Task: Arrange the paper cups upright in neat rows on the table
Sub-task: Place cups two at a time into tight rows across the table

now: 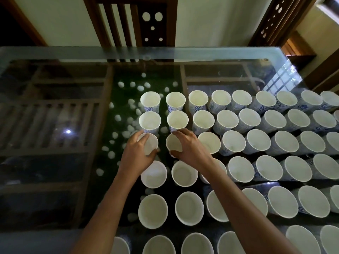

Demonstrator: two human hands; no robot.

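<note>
Several white paper cups with blue wave prints stand upright in rows on the glass table (55, 57), filling its middle and right. My left hand (136, 154) grips one cup (151, 145) at the left end of the third row, fingers and thumb curled round its rim. My right hand (189, 147) grips the neighbouring cup (173, 143) the same way. Both cups stand upright on the glass, below the two cups (150, 120) (177, 119) of the second row.
Under the glass, a wooden frame (55, 110) and a dark green strip with several white pebbles (117, 117) show through. A wooden chair back (132, 21) stands beyond the far edge. The table's left part holds no cups.
</note>
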